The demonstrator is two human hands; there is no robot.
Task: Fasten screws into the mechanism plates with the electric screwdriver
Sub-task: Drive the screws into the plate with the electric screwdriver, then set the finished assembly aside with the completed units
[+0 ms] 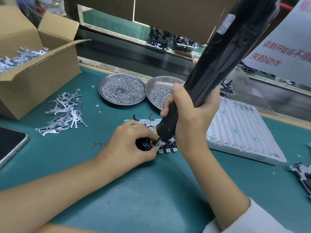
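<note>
Starting at the far left, a cardboard box (pixel 38 76) holds stamped metal levers, more of them (pixel 64 113) lie loose on the green mat (pixel 151 190), and two steel dishes of screws (pixel 122 88) sit farther back. At centre, the left hand (pixel 129 145) pinches a small black part (pixel 143 146) against the mechanism plate (pixel 166 147). Right of it, the right hand (pixel 190 113) grips the electric screwdriver (pixel 218 52), tip down on that plate, beside a white foam tray (pixel 240 130).

One wide-angle view only, from the person's head, facing forward and steeply down onto the green worktop (pixel 151 190). It sits close: both forearms enter from the near edge, and the black screwdriver (pixel 217 68) rises out of frame at the top right. The far side takes in a conveyor (pixel 134 54); lines bend toward the edges.
</note>
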